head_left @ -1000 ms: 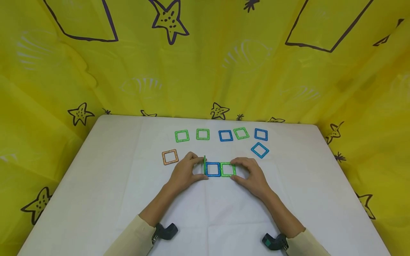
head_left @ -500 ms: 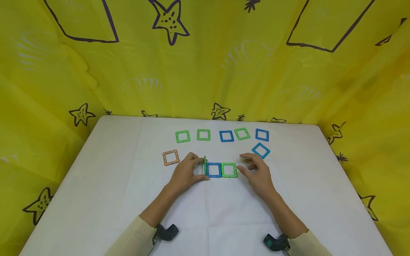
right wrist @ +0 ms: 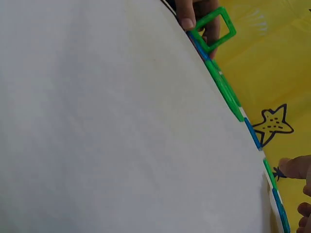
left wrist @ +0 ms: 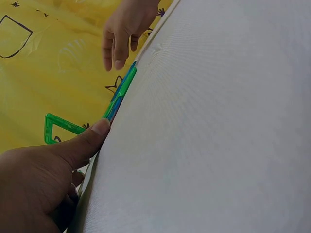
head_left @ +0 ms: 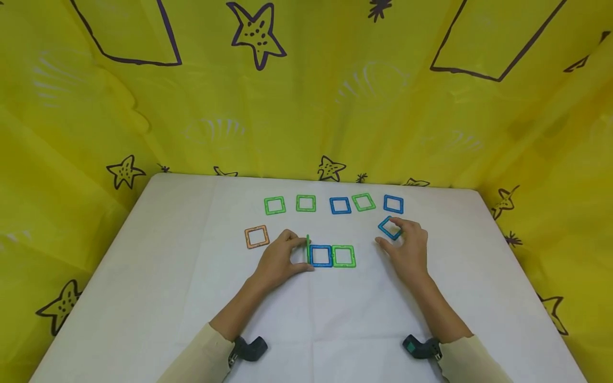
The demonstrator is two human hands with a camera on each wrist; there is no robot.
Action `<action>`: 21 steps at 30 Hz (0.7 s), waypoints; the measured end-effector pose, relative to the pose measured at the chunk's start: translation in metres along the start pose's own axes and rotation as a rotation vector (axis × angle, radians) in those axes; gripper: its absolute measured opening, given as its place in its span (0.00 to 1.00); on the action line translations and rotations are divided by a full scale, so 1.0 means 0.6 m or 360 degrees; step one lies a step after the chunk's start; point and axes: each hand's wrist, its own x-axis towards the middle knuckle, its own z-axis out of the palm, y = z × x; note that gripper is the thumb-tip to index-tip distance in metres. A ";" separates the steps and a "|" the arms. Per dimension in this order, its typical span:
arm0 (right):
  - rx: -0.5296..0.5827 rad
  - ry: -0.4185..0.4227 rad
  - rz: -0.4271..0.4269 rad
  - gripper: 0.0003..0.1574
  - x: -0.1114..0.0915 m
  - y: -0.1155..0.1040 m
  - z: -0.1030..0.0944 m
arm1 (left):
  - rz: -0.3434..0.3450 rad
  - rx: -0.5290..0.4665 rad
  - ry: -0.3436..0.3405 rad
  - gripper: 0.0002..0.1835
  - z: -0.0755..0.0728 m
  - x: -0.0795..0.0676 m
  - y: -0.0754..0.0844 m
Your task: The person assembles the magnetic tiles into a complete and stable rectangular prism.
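Towards the right of the white surface (head_left: 306, 314), the right hand (head_left: 409, 247) has left the flat green square plastic frame (head_left: 344, 265) for a cornerwise blue square plastic frame (head_left: 386, 233), fingers parted, not gripping it. The left hand (head_left: 279, 259) still pinches the upright green square plastic frame (head_left: 308, 249) beside the flat blue square plastic frame (head_left: 321, 265); the flat pair apparently needs no steadying.

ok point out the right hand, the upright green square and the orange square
Right hand (head_left: 413, 250): head view, on the back of the hand
Upright green square (right wrist: 228, 21): right wrist view, on its right-hand bar
Orange square (head_left: 258, 246): head view, on its near bar
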 end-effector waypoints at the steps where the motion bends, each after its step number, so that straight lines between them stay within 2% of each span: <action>1: -0.0025 -0.0004 0.0007 0.39 0.004 0.002 -0.003 | 0.0003 -0.0004 0.0002 0.37 0.000 0.000 0.000; 9: -0.0075 -0.0061 0.0178 0.44 0.020 0.018 -0.007 | 0.0027 -0.0010 -0.0003 0.37 0.001 0.000 -0.003; 15: -0.0115 -0.0009 0.0215 0.42 0.022 0.027 -0.002 | 0.0023 -0.0008 0.0000 0.37 0.003 0.001 -0.004; 21: -0.0094 -0.0027 0.0219 0.38 0.025 0.033 -0.002 | 0.0021 -0.0011 0.0008 0.36 0.003 0.000 -0.005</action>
